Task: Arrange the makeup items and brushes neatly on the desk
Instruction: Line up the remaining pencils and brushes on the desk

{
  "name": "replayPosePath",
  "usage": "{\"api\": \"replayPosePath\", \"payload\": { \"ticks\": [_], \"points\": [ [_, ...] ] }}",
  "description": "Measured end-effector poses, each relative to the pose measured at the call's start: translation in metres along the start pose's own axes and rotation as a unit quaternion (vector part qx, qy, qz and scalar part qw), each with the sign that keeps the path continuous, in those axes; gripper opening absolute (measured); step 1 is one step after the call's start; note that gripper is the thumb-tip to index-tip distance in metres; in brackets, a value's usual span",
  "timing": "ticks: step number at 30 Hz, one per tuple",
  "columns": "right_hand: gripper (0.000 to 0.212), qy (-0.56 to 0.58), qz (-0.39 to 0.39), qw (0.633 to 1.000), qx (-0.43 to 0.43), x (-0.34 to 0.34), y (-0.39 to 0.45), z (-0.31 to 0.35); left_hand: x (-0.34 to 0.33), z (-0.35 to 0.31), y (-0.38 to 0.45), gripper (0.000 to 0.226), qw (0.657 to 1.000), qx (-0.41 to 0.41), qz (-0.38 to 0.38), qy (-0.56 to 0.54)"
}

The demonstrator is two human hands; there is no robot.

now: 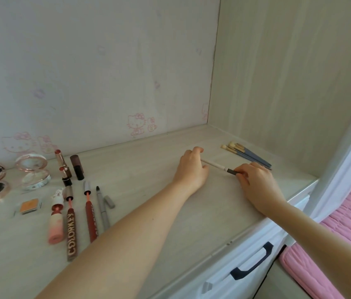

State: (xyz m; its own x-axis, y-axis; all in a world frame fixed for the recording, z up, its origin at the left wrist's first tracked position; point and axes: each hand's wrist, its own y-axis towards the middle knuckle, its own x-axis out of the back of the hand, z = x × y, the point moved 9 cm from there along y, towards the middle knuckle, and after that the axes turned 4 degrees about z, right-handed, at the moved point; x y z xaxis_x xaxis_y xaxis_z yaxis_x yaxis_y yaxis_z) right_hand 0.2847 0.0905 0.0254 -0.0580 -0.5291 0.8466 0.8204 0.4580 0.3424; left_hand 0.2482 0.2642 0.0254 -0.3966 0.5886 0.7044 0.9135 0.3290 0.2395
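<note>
A slim white pencil with a dark end (217, 166) is held low over the pale desk (148, 186) between the two hands; its dark end is pinched by the curled fingers of the right hand (256, 182), while its pale end is gripped by the left hand (191, 167), whose fingers are bent around it with the thumb tucked beneath; whether the pencil touches the desk cannot be told. Just beyond the right hand, near the side wall, a bundle of blue-handled brushes (247, 155) is laid together on the desk, bristles pointing left. Well apart, at the left of the desk, the other items are set in rows: two open round compacts (34, 169), two lipsticks (62, 167), a dark cap-topped tube (77, 167), a pink bottle (56, 219), two lip glosses with wands drawn out (72, 225), and a grey pen with its cap beside it (103, 208); small eyeshadow pans (29, 206) are placed nearer the left edge.
</note>
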Motion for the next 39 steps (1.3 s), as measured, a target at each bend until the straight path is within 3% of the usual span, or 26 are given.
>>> {"api": "replayPosePath", "payload": {
  "ticks": [5, 13, 20, 30, 39],
  "points": [
    [0.015, 0.112, -0.019, 0.993, -0.026, 0.012, -0.010, 0.017, 0.044, 0.000, -0.019, 0.033, 0.996, 0.005, -0.071, -0.055],
    [0.020, 0.256, -0.012, 0.967, -0.018, 0.027, -0.029, 0.078, 0.116, 0.015, -0.071, 0.004, 0.990, -0.011, -0.098, -0.099],
    [0.020, 0.272, 0.043, 0.961, 0.039, 0.016, -0.052, 0.160, 0.185, 0.046, -0.132, 0.012, 0.986, -0.001, -0.105, -0.131],
    [0.020, 0.285, 0.134, 0.942, 0.117, -0.024, -0.087, 0.271, 0.267, 0.098, -0.223, 0.007, 0.970, 0.018, -0.156, -0.184],
    [0.021, 0.311, 0.187, 0.920, 0.148, -0.073, -0.116, 0.338, 0.310, 0.146, -0.294, 0.003, 0.975, 0.042, -0.189, -0.108]
  ]
}}
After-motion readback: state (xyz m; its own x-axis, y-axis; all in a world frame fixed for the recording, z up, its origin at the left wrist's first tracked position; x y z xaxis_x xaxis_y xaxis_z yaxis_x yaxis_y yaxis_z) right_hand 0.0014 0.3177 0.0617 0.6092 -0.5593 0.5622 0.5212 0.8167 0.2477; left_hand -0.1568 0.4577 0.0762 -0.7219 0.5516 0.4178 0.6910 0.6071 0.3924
